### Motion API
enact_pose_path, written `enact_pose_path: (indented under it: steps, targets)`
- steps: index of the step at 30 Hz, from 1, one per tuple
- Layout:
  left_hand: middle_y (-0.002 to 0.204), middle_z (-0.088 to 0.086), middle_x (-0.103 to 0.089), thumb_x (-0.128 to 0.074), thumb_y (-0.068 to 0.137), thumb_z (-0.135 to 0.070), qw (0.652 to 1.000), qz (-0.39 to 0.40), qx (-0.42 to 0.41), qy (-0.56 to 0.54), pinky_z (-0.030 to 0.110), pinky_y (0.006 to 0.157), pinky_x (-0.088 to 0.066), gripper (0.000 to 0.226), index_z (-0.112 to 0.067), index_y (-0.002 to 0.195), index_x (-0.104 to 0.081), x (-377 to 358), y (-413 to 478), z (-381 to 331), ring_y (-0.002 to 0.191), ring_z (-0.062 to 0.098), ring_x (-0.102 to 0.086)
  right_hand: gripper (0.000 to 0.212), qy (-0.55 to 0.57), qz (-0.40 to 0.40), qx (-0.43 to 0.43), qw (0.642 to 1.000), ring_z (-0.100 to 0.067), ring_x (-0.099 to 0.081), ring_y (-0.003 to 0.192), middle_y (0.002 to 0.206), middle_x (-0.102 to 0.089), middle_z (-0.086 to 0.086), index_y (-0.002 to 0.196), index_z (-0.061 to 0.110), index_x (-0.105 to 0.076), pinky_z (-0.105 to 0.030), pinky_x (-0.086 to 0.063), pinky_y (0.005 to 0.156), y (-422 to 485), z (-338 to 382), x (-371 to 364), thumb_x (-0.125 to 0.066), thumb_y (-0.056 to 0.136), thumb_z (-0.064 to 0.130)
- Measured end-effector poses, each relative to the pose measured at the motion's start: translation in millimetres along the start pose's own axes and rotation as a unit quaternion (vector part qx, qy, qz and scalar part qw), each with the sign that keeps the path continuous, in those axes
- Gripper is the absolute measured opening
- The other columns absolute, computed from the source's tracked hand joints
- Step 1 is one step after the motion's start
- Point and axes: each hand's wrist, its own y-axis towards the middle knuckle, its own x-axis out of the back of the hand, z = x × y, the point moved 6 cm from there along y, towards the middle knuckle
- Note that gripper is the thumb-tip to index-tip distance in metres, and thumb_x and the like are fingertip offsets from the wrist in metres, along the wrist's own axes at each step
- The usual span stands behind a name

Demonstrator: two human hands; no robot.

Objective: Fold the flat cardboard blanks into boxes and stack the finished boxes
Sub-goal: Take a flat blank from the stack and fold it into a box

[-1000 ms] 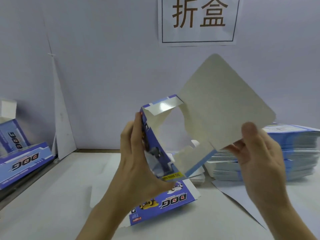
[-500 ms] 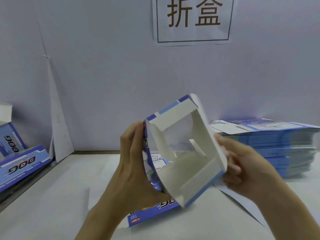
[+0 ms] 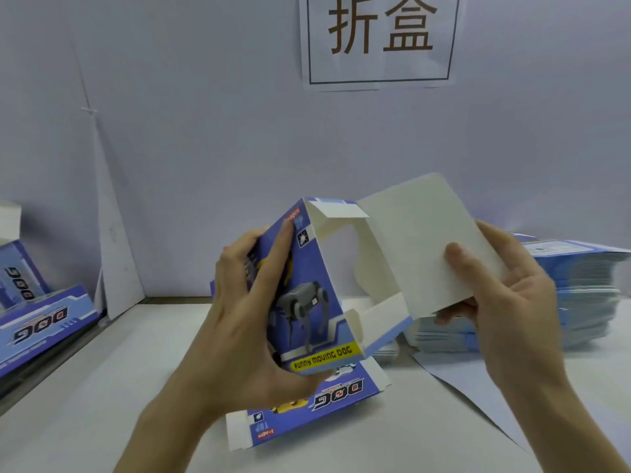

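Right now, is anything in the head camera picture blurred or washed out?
Head view: the stack of flat blanks on the right is smeared with blur, the right hand is soft-edged, the lettering on the half-folded box is readable; light is even, no glare.

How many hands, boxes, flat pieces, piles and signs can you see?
Hands: 2 (left hand, right hand)
Half-folded box: 1
Folded boxes: 2
Loose flat blank: 1
Stack of flat blanks: 1
Wall sign: 1
Total: 8
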Motion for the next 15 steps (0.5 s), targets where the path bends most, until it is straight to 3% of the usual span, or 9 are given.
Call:
enact_pose_path:
  steps: [2,4,6,8,10,12,15]
  targets:
    - [0.144,-0.004,-0.017,-0.076,0.051,-0.063,1.000,0.004,0.001,0.006,0.006,0.097,-0.037,0.128,-0.040,0.153,-0.002,-2.1,-1.8,4.9,0.135,0.019,-0.032,0.028,-0.040,-0.023,0.048,0.998,-0.011,-0.068,0.071,0.088,-0.072,0.015,0.109,0.034,-0.069,-0.033,-0.054,0.040,-2.0,2.6,1.3,-0.065,0.090,0.014]
    - [0.142,-0.007,-0.019,-0.075,0.049,-0.062,1.000,0.008,0.008,0.003,0.014,0.096,-0.041,0.126,-0.042,0.152,-0.004,-3.2,-2.7,3.2,0.132,0.018,-0.035,0.034,-0.060,-0.040,0.076,0.995,-0.006,-0.067,0.078,0.090,-0.072,0.020,0.107,0.041,-0.070,-0.040,-0.060,0.054,-3.7,2.7,1.3,-0.065,0.091,0.011]
    - [0.141,-0.012,-0.019,-0.074,0.048,-0.060,1.000,0.023,0.015,-0.004,0.021,0.094,-0.043,0.125,-0.045,0.151,-0.005,-5.4,-3.3,0.1,0.131,0.016,-0.036,0.037,-0.085,-0.045,0.120,0.988,0.003,-0.065,0.084,0.097,-0.072,0.027,0.109,0.039,-0.070,-0.029,-0.059,0.072,-6.6,3.0,0.0,-0.062,0.093,0.006]
    - [0.140,-0.016,-0.018,-0.073,0.047,-0.061,0.999,0.037,0.018,0.004,0.024,0.093,-0.046,0.124,-0.048,0.150,-0.004,-9.9,-3.5,-1.4,0.131,0.016,-0.036,0.036,-0.132,-0.048,0.166,0.976,0.013,-0.061,0.085,0.103,-0.066,0.036,0.113,0.033,-0.068,-0.010,-0.049,0.076,-8.5,4.9,-0.3,-0.059,0.095,0.003]
    - [0.138,-0.019,-0.016,-0.071,0.046,-0.062,0.999,0.036,0.021,0.025,0.027,0.092,-0.046,0.125,-0.049,0.149,-0.003,-11.8,-3.2,-1.1,0.128,0.015,-0.037,0.033,-0.139,-0.030,0.174,0.974,0.014,-0.060,0.086,0.106,-0.065,0.036,0.113,0.034,-0.068,-0.006,-0.046,0.076,-8.2,6.7,-1.1,-0.057,0.097,0.008]
    - [0.137,-0.017,-0.016,-0.070,0.045,-0.063,0.997,0.026,0.016,0.072,0.032,0.093,-0.046,0.126,-0.046,0.151,-0.003,-10.5,-3.0,0.9,0.125,0.015,-0.036,0.024,-0.083,0.019,0.128,0.988,0.008,-0.065,0.089,0.103,-0.073,0.023,0.105,0.039,-0.074,-0.011,-0.051,0.075,-4.6,6.4,-6.2,-0.056,0.098,0.024]
    - [0.141,-0.006,-0.017,-0.066,0.047,-0.066,0.994,0.029,0.013,0.107,0.049,0.096,-0.049,0.124,-0.038,0.151,-0.006,-11.5,-2.9,2.4,0.130,0.022,-0.030,0.025,0.041,0.074,-0.024,0.996,-0.001,-0.069,0.076,0.092,-0.077,0.010,0.091,0.039,-0.079,-0.014,-0.051,0.058,-0.1,-3.4,-11.3,-0.055,0.086,0.044]
